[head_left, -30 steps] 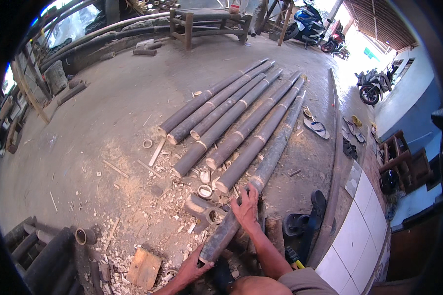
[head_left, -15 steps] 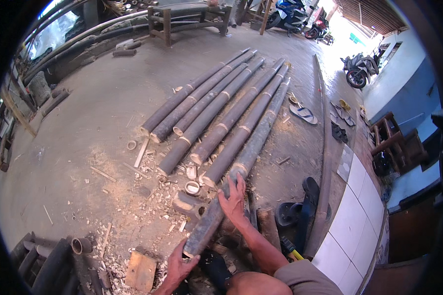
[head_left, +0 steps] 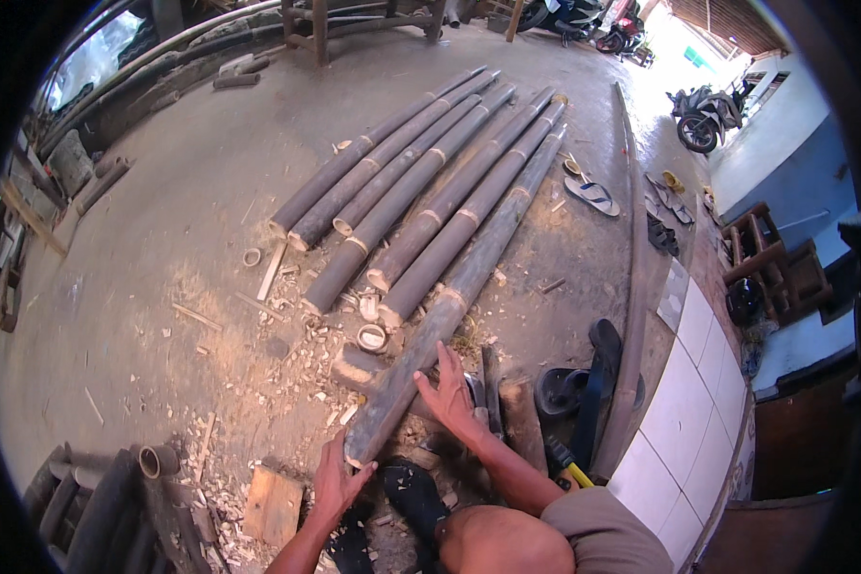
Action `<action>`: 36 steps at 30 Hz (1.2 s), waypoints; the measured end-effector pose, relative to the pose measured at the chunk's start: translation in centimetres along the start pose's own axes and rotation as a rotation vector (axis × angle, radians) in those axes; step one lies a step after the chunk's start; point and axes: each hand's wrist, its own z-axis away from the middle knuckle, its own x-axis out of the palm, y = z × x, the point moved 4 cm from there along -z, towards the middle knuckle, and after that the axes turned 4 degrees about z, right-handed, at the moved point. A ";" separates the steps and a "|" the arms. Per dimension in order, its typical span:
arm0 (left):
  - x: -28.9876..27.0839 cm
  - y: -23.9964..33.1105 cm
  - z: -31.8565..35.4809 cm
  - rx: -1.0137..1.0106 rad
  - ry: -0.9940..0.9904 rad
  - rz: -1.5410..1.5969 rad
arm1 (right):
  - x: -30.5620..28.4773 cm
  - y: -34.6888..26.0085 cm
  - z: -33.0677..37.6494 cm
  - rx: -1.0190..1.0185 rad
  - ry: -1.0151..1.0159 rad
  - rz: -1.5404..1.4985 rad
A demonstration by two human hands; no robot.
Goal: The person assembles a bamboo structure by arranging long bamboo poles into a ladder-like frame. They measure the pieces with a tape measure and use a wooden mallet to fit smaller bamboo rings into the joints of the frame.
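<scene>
A long dark bamboo pole [head_left: 422,356] with pale joint rings slants from just before my knees toward the far right. Its near end lies in my left hand [head_left: 332,483], whose fingers and thumb reach round the cut edge. My right hand [head_left: 450,394] is at the pole's right side a little farther up, fingers spread and the fingertips against or very near it. Beneath the pole sits a short, thick bamboo piece [head_left: 356,367], partly covered. Several more bamboo poles [head_left: 437,216] lie side by side just to the left.
Wood chips and sawdust [head_left: 258,383] cover the floor at left. A wooden block [head_left: 274,505] and dark bamboo offcuts [head_left: 96,507] lie at lower left. Black sandals [head_left: 562,390], another long pole [head_left: 631,287] and white tiles [head_left: 677,421] are at right. Motorcycles [head_left: 703,120] stand far off.
My right hand has come off the top of the pole and back toward me, its fingers now spread at the side. The pole's near end has shifted slightly left. The whole view has tilted down.
</scene>
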 end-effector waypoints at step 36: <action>0.8 -2.0 -0.1 -0.128 0.018 0.318 | 0.0 -0.2 1.5 0.188 -0.260 -0.060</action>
